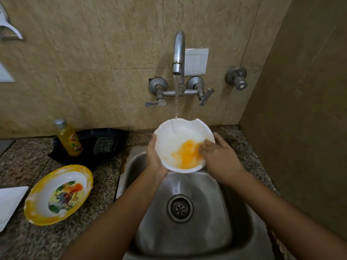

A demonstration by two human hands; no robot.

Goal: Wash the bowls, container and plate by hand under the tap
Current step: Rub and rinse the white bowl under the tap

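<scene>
a white bowl is held over the steel sink, straight above the drain and tilted toward the camera. a chip is missing from the bowl's far rim. the left hand cups the bowl from its left side and underneath, thumb on the rim, clamped on it. the right hand reaches over the bowl's right rim, its fingers spread and pressed against the inside wall, touching an orange-yellow smear that pools in the bowl's lower part. whether those fingers grip anything cannot be told.

the tap stands on the wall directly behind the sink, and a stream of water falls from it onto the bowl's far inner edge.

on the stone counter left of the sink lies a yellow-rimmed bowl with a picture in its middle and foam on its rim. further left of the sink, at the frame edge, shows a corner of a white plate. behind these, left of the sink near the wall, a black tray holds a bottle of yellow dish soap and a dark scrub pad.
</scene>
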